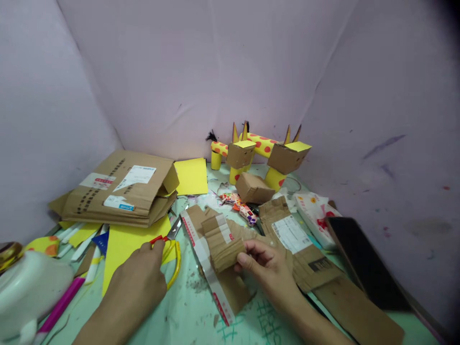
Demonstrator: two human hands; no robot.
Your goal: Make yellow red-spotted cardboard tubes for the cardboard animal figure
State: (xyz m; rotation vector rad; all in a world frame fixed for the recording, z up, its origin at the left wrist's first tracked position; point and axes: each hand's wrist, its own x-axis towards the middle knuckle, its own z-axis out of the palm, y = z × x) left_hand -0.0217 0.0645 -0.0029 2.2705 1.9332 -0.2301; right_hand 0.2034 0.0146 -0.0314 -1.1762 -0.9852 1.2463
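My right hand [269, 269] pinches a curled strip of corrugated cardboard [223, 245] between thumb and fingers, just above the table. A flat cardboard piece with a red-and-white tape edge [212, 282] lies beneath it. My left hand [138, 282] rests palm-down on the scissors [171, 249], which have yellow and red handles and lie on a yellow paper sheet [124, 242]. The fingers curl over the handles; I cannot see whether they pass through the loops.
Flattened shipping boxes [122, 194] are stacked at the left. Two cardboard giraffe-like figures [264, 155] stand at the back by a small box [254, 188]. A dark phone [362, 261], tissue pack [316, 211], cardboard scraps [298, 239], markers [59, 306] and a white object [30, 292] surround the work area.
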